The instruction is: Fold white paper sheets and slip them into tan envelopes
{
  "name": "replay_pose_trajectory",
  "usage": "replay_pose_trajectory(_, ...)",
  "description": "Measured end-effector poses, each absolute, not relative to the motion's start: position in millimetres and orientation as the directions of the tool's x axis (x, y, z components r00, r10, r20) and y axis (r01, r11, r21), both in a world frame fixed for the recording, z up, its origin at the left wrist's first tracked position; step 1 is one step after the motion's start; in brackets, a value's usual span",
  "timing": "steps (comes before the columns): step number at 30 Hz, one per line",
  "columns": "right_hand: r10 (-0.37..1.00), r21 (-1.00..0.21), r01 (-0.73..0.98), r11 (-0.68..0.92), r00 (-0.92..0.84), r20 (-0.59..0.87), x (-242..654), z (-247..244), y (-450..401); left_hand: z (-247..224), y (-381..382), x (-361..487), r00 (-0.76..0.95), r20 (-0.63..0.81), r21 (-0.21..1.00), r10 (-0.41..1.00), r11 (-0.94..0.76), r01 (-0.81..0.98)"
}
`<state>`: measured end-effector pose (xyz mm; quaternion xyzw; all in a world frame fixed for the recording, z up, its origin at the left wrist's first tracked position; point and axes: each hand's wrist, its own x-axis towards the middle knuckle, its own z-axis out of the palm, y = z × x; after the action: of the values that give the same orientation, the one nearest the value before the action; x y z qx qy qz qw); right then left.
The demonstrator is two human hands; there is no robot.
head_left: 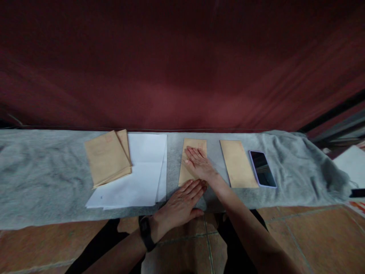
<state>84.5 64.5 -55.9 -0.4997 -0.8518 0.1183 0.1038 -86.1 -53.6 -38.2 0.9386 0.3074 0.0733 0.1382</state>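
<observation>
A brown paper envelope (186,173) lies flat in the middle of the grey cloth, with faint red print near its upper right corner. My right hand (199,161) rests flat on it, fingers stretched out. Across the envelope's lower edge lies my left hand (185,199), palm down, fingers extended and a dark band on the wrist. Neither hand grips anything. To the right, a second brown envelope (238,163) lies by itself. Left of my hands, several brown envelopes (107,158) are stacked partly over white paper sheets (142,182).
A phone in a purple case (262,169) lies right of the second envelope. The grey cloth (37,175) covers a long narrow surface against a dark red upright panel (176,76). Below the front edge are a tiled floor (319,232) and my legs.
</observation>
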Motion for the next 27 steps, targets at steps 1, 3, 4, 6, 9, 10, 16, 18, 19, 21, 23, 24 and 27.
replay_pose_trajectory(1, 0.864, -0.314, 0.815, 0.488, -0.502, 0.038, 83, -55, 63, -39, -54, -87, 0.800, 0.054, 0.306, 0.597, -0.773, 0.556)
replay_pose_trajectory(3, 0.844, -0.338, 0.793, 0.507, -0.536, 0.010, 82, -52, 58, -40, -55, -88, 0.797, 0.060, 0.308, 0.600, -0.771, 0.557)
replay_pose_trajectory(4, 0.834, -0.349, 0.781, 0.517, -0.552, 0.002, 83, -50, 55, -41, -55, -88, 0.796, 0.060, 0.310, 0.602, -0.770, 0.558)
replay_pose_trajectory(6, 0.811, -0.369, 0.756, 0.541, -0.584, -0.008, 84, -48, 46, -42, -56, -89, 0.794, 0.058, 0.315, 0.606, -0.765, 0.561)
replay_pose_trajectory(9, 0.767, -0.401, 0.709, 0.580, -0.641, -0.023, 89, -44, 30, -43, -57, -88, 0.781, 0.041, 0.335, 0.624, -0.745, 0.577)
replay_pose_trajectory(10, 0.752, -0.415, 0.691, 0.591, -0.659, -0.026, 91, -43, 24, -43, -58, -88, 0.772, 0.037, 0.343, 0.635, -0.734, 0.587)
replay_pose_trajectory(16, 0.673, -0.514, 0.590, 0.623, -0.739, -0.033, 103, -39, -2, -46, -60, -88, 0.731, 0.076, 0.387, 0.678, -0.696, 0.606)
replay_pose_trajectory(18, 0.686, -0.516, 0.593, 0.618, -0.728, -0.016, 107, -39, -9, -49, -60, -89, 0.735, 0.096, 0.379, 0.671, -0.708, 0.596)
replay_pose_trajectory(19, 0.699, -0.505, 0.605, 0.616, -0.715, -0.005, 108, -40, -13, -49, -59, -90, 0.740, 0.103, 0.368, 0.664, -0.717, 0.592)
replay_pose_trajectory(21, 0.728, -0.462, 0.639, 0.615, -0.685, 0.023, 112, -42, -21, -49, -59, -91, 0.746, 0.106, 0.337, 0.658, -0.729, 0.595)
replay_pose_trajectory(23, 0.762, -0.408, 0.682, 0.607, -0.645, 0.055, 116, -46, -29, -46, -58, -92, 0.749, 0.100, 0.305, 0.655, -0.736, 0.604)
replay_pose_trajectory(24, 0.776, -0.380, 0.702, 0.602, -0.627, 0.072, 118, -48, -32, -44, -58, -93, 0.748, 0.100, 0.291, 0.656, -0.738, 0.609)
replay_pose_trajectory(27, 0.807, -0.315, 0.750, 0.582, -0.580, 0.110, 122, -54, -39, -42, -59, -96, 0.739, 0.107, 0.259, 0.665, -0.737, 0.625)
